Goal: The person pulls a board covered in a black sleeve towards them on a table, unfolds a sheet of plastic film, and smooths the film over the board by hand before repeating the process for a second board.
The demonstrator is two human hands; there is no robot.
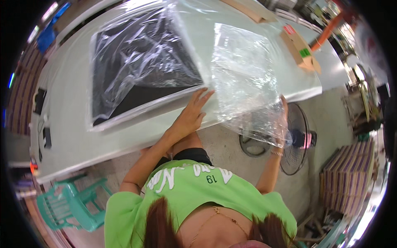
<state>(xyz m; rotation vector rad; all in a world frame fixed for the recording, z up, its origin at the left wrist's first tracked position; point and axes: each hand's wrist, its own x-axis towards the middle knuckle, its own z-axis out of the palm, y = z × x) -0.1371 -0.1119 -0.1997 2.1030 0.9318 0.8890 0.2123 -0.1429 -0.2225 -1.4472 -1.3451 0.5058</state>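
A flat black rectangular panel lies on the white-covered table under crinkled clear plastic film, in a pale frame-like border. My left hand is at its near right corner, fingers spread, with the fingertips at the edge and nothing gripped. To the right, a sheet of clear plastic, perhaps a bag, lies partly on the table and hangs over the near edge. My right hand grips the hanging right side of this plastic, which covers part of the fingers.
A long brown cardboard box lies on the table at the right, and a cardboard strip at the far edge. Small black devices with cables are at the left. A standing fan and a green plastic chair flank me.
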